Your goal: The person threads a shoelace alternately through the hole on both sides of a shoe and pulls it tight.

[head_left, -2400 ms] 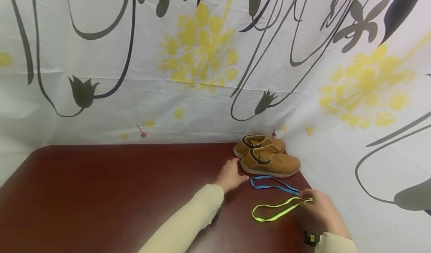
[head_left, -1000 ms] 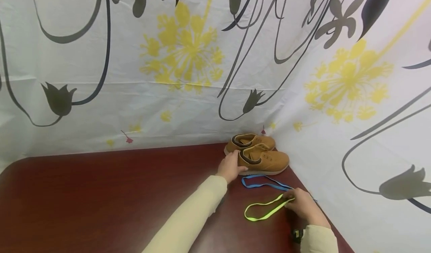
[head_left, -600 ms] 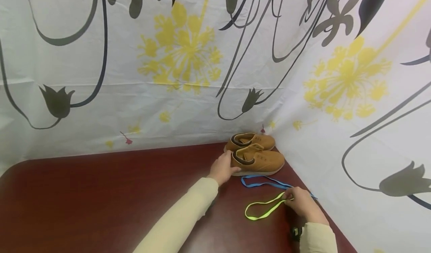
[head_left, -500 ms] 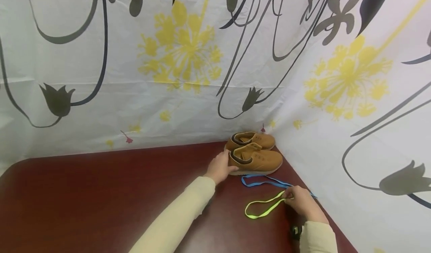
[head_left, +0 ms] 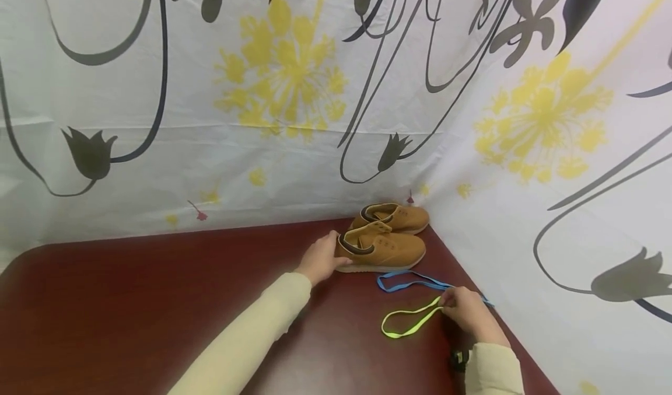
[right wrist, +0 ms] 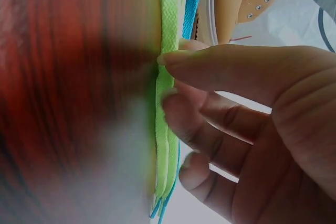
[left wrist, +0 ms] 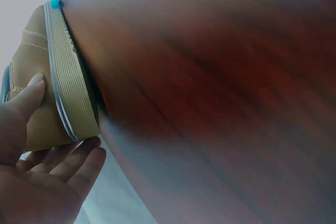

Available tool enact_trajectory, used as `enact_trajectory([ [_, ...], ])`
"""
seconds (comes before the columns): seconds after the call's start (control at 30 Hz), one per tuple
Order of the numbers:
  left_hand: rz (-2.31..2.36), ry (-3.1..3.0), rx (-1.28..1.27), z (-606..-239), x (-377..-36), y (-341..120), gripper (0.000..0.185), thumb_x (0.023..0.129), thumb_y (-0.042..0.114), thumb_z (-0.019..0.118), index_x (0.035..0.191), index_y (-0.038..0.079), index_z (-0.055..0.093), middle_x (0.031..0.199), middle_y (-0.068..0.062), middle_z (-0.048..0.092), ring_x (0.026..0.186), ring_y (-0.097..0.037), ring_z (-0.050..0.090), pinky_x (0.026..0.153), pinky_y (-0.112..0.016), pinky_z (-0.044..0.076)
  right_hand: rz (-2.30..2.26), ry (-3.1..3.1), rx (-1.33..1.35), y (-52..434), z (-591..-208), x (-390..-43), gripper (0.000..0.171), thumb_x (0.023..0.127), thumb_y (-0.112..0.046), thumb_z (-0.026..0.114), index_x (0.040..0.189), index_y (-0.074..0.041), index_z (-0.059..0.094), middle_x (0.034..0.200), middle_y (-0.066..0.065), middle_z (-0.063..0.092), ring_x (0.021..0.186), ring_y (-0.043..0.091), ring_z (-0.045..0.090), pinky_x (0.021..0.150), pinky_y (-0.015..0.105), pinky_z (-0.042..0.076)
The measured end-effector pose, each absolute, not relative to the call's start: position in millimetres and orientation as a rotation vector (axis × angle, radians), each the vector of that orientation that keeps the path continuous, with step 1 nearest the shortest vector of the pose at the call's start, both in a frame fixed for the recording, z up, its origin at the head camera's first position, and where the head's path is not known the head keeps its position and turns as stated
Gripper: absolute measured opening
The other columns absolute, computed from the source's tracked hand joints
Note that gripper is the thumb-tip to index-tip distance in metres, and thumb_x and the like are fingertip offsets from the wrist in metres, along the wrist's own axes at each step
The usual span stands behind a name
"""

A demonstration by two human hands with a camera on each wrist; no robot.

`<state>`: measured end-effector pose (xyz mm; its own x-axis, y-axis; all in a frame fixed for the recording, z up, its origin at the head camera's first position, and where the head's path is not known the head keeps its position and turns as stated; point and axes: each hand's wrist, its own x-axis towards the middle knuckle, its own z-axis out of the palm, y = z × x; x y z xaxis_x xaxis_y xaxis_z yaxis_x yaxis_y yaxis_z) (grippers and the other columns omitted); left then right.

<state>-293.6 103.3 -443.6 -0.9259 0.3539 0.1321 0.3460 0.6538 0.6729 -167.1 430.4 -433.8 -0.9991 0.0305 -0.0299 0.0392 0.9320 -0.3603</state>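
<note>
My left hand [head_left: 319, 259] grips the heel of the nearer tan shoe [head_left: 391, 250], which has no lace in its eyelets. In the left wrist view the thumb lies along the side of the shoe and the fingers [left wrist: 79, 163] curl round the heel by the ribbed sole. My right hand [head_left: 467, 310] pinches the yellow-green shoelace [right wrist: 169, 19] near its tipped ends; its loop lies on the table to the left. Just behind that, a blue shoelace [head_left: 401, 285] lies looped, partly hidden by the right hand.
The second tan shoe [head_left: 406, 219] stands behind the first, near the corner. A dark red tabletop [head_left: 173, 301] runs along white patterned sheets [head_left: 210, 109] at the back and right. The table's right edge passes close to my right hand.
My left hand has taken hold of the nearer shoe's heel and slid it leftward, out of line with the farther shoe. The right hand and both laces have barely moved over the last second.
</note>
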Motion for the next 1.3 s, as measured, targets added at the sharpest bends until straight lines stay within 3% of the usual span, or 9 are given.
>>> enact_trajectory([
  [0.2, 1.155, 2.825, 0.584, -444.7, -294.2, 83.1, 0.054, 0.085, 0.033, 0.083, 0.122, 0.006, 0.055, 0.113, -0.010, 0.069, 0.109, -0.028, 0.067, 0.093, -0.043, 0.055, -0.633, 3.039, 0.091, 429.5, -434.9, -169.4, 0.021, 0.088, -0.001, 0.068, 0.108, 0.000, 0.062, 0.079, 0.004, 0.068, 0.068, 0.014, 0.057, 0.062, 0.031, 0.045],
  [0.6, 1.259, 2.789, 0.526, -446.0, -279.4, 44.8, 0.052, 0.083, 0.028, 0.085, 0.122, 0.007, 0.057, 0.114, -0.009, 0.070, 0.114, -0.028, 0.065, 0.098, -0.044, 0.053, -0.593, 3.018, 0.074, 426.4, -434.1, -172.0, 0.004, 0.090, -0.003, 0.067, 0.094, -0.002, 0.068, 0.080, 0.003, 0.067, 0.069, 0.015, 0.055, 0.063, 0.033, 0.046],
  [0.73, 1.319, 2.760, 0.508, -446.9, -273.2, 29.7, 0.049, 0.082, 0.027, 0.085, 0.120, 0.009, 0.059, 0.112, -0.006, 0.070, 0.113, -0.025, 0.065, 0.098, -0.044, 0.052, -0.572, 3.026, 0.054, 425.5, -436.0, -170.8, 0.006, 0.089, -0.006, 0.070, 0.090, -0.002, 0.066, 0.077, 0.002, 0.066, 0.069, 0.015, 0.057, 0.064, 0.034, 0.047],
  [1.07, 1.355, 2.734, 0.421, -452.9, -250.6, -8.4, 0.049, 0.081, 0.025, 0.086, 0.120, 0.012, 0.060, 0.110, -0.002, 0.070, 0.110, -0.022, 0.064, 0.097, -0.045, 0.051, -0.542, 3.056, -0.097, 426.8, -440.3, -169.7, 0.008, 0.087, -0.004, 0.073, 0.084, -0.009, 0.068, 0.089, 0.004, 0.069, 0.085, 0.023, 0.068, 0.072, 0.040, 0.054],
  [1.3, 1.303, 2.754, 0.367, -449.1, -237.5, -29.9, 0.053, 0.083, 0.026, 0.085, 0.125, 0.009, 0.059, 0.113, -0.004, 0.070, 0.111, -0.023, 0.064, 0.095, -0.046, 0.052, -0.610, 2.970, -0.050, 415.1, -433.5, -169.4, 0.006, 0.093, -0.007, 0.069, 0.095, -0.004, 0.064, 0.079, 0.001, 0.065, 0.067, 0.013, 0.055, 0.062, 0.031, 0.045],
])
